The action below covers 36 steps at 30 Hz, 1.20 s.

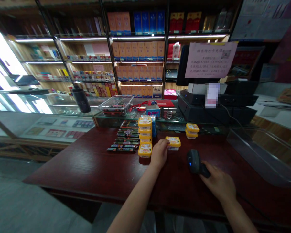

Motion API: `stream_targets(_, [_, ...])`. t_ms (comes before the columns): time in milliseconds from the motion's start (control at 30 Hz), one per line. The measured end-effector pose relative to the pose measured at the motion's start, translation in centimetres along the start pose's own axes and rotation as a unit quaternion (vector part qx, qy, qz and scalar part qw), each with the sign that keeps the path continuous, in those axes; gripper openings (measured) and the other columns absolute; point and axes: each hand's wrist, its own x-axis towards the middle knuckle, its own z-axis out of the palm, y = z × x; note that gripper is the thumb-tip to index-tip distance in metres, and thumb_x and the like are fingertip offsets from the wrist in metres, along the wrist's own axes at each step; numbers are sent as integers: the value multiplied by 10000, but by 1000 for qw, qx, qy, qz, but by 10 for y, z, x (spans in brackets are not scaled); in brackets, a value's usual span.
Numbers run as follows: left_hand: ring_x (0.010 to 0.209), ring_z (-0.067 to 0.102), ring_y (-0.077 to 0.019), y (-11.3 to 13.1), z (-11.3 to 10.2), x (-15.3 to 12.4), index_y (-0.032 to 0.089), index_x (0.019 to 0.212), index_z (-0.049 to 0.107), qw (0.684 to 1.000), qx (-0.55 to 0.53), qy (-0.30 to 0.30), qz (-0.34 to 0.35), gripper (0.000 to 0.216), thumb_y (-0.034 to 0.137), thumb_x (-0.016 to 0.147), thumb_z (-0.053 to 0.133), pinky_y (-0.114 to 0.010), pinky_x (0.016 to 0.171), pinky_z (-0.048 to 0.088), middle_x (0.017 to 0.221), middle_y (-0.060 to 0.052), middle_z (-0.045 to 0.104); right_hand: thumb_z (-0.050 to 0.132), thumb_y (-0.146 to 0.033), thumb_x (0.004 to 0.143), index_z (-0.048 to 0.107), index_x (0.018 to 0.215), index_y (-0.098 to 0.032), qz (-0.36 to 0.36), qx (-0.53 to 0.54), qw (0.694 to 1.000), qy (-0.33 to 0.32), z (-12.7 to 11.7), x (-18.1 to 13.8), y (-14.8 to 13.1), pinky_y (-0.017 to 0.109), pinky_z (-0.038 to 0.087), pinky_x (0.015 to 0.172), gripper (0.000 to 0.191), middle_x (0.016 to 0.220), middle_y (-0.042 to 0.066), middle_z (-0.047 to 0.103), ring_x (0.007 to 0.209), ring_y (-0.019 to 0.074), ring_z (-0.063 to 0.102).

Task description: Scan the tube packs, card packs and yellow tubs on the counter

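Broadly, one dark red table [82, 161] spreads beneath the fingers of the left hand [160, 151] and the right hand [220, 183]. Two clear boxes follow in size: a large box [254, 153] to the right of the right fingers, and a smaller box [103, 105] beyond and left of the left fingers, holding dark packets. One black scanner [195, 158] sits in the right fingers, which are curled round its handle, presumably so that its head stays unblocked; a blue light shows on it. Next come seven visible yellow tubs. One tub [174, 142] lies at the left fingertips, gripped by its left end, perhaps to steady it while leaving most of the lid uncovered. Four form a tub column [145, 150] just left of the left fingers; how many are stacked is unclear. Two make a tub stack [192, 127] beyond the scanner, apparently piled to save room. Slimmest, the dark packets [123, 145] lie in rows left of that column, perhaps for easy counting, too overlapped to number.
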Motion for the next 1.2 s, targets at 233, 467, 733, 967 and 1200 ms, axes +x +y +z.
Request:
stream_targets(233, [976, 618, -164, -9, -65, -3, 210, 962, 620, 998, -15, 47, 30, 136, 197, 877, 515, -305, 885, 496, 1006, -51, 667, 453, -402, 858, 603, 1157, -258, 1, 23, 999, -31, 1, 1, 8, 306, 493, 596, 364, 1006, 33, 722, 787, 218, 694])
stream_targets(467, [980, 628, -166, -40, -100, -39, 216, 963, 627, 996, 23, 83, -3, 146, 232, 884, 506, -323, 888, 514, 1019, -51, 671, 467, -420, 851, 623, 1148, -265, 10, 20, 999, -27, 2, -1, 6, 308, 492, 572, 369, 989, 38, 727, 765, 224, 693])
stream_targets(733, [1043, 608, -174, -49, -93, -51, 210, 984, 615, 993, 74, 88, -18, 160, 221, 887, 488, -339, 914, 505, 1120, -76, 641, 466, -428, 849, 624, 1140, -266, 3, 31, 999, -24, 1, -3, 7, 306, 495, 578, 368, 980, 36, 727, 774, 224, 694])
stream_targets(967, [967, 613, -173, -44, -88, -57, 230, 1028, 631, 983, 155, 99, 2, 194, 235, 896, 490, -305, 837, 504, 1084, -64, 642, 461, -435, 864, 620, 1147, -262, 2, 17, 1000, -17, 1, -5, 5, 304, 499, 583, 368, 986, 36, 726, 783, 225, 697])
stream_targets(1200, [970, 552, -238, -26, -89, -52, 268, 1053, 658, 952, 282, 115, -19, 225, 274, 847, 567, -375, 864, 445, 1175, -71, 611, 460, -431, 867, 607, 1151, -256, 1, 13, 999, -29, 0, -4, 6, 307, 492, 571, 364, 987, 34, 726, 770, 225, 699])
